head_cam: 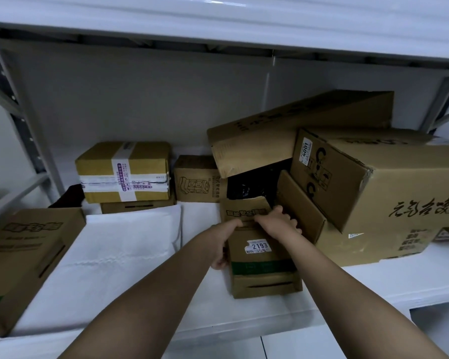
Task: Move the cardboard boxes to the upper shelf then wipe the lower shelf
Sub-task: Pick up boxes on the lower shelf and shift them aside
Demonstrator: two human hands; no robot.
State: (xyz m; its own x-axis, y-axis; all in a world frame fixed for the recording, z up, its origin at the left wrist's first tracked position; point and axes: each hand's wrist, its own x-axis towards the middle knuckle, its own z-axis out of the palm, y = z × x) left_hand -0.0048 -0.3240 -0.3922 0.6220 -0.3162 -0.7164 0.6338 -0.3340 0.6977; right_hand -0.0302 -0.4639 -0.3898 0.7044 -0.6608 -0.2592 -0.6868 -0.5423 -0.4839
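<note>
Both hands clamped on one narrow cardboard box point(259, 244) bearing a white sticker printed 2193 point(259, 246), standing on the lower shelf point(373, 283) near its front edge, right of centre. Left hand point(224, 244) wrapped around the box's left side, fingers curled under by its lower left edge. Right hand point(280, 222) laid over the top right corner, fingers bent down the far side, pressed against a slanted flat carton point(301, 203) just beside it. Behind the held box, a dark opening with a black bag point(252, 185), roofed by a long tilted box point(296, 130). To the right, a large box with a 4001 label point(373, 177) leaning on a lower printed box point(389, 244), touching it. Further back, a small box with a printed figure point(196, 180), standing upright. Left of that, a taped box with purple print point(123, 172) stacked on a flatter box point(138, 207). In front, a white padded envelope point(109, 255) lying flat on the shelf. At the far left, a big printed box point(24, 260) tilted toward the front edge. Above everything, the white upper shelf point(218, 24), seen from below along its front edge. Grey upright post point(24, 120) at the left side.
</note>
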